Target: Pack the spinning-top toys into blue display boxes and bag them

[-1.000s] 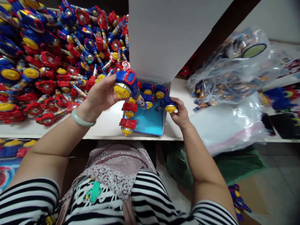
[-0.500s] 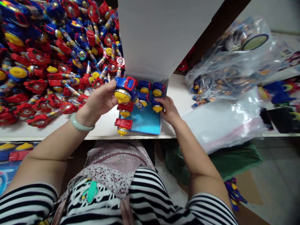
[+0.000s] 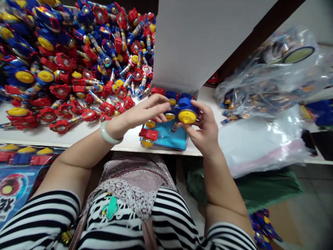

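The right hand [image 3: 205, 130] clamps a top [image 3: 186, 111]; the left hand [image 3: 140, 116] touches it, grip unclear. The box [image 3: 173, 139] is part-filled; a big pile [image 3: 78, 62] lies loose.

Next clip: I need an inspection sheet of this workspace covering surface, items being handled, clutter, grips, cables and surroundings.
Surface: white tabletop, mostly covered to the left and right of the box.
Job's things: open box with a blue inside and a raised white lid; red and blue toys with yellow discs sit in it, a red toy at its near end.
Clutter: loose pile of red and blue toys left of the box; clear plastic bags right of it.
Grips: right hand closed on a blue toy over the box; left hand has fingertips among the boxed toys, hold unclear.
Cables: nothing seen.
Surroundings: printed packaging and a green bag below the table edge.
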Demonstrator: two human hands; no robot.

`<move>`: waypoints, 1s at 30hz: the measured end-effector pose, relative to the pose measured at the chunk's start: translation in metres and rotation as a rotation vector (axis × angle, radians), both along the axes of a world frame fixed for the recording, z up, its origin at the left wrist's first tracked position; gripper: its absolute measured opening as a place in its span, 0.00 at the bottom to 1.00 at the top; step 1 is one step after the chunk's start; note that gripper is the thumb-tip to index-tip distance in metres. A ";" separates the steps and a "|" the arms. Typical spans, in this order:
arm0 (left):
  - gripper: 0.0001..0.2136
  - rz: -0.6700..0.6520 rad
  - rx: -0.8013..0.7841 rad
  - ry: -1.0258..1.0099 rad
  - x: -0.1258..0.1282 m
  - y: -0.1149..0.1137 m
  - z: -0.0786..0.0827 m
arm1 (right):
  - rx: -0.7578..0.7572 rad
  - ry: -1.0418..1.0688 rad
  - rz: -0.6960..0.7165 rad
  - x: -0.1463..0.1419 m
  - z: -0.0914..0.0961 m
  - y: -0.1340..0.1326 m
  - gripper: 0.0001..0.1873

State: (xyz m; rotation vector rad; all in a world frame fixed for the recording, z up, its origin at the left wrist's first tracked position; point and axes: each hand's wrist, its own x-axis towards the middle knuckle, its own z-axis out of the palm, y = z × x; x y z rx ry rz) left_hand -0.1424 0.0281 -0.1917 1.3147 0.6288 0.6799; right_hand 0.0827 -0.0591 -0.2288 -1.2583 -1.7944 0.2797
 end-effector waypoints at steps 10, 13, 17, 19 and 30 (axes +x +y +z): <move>0.09 0.407 0.125 0.093 -0.059 0.013 -0.034 | 0.182 -0.036 -0.208 0.001 -0.099 0.001 0.32; 0.09 0.443 0.125 0.087 -0.066 0.016 -0.043 | 0.131 -0.062 -0.173 0.005 -0.098 -0.001 0.29; 0.06 0.519 0.152 0.064 -0.082 0.030 -0.055 | 0.110 -0.084 -0.117 0.011 -0.097 -0.004 0.28; 0.04 0.546 0.158 0.066 -0.087 0.036 -0.060 | 0.105 -0.112 -0.089 0.009 -0.095 -0.004 0.28; 0.05 0.698 0.236 0.171 -0.117 0.076 -0.073 | 0.196 -0.028 -0.018 0.016 -0.102 0.006 0.31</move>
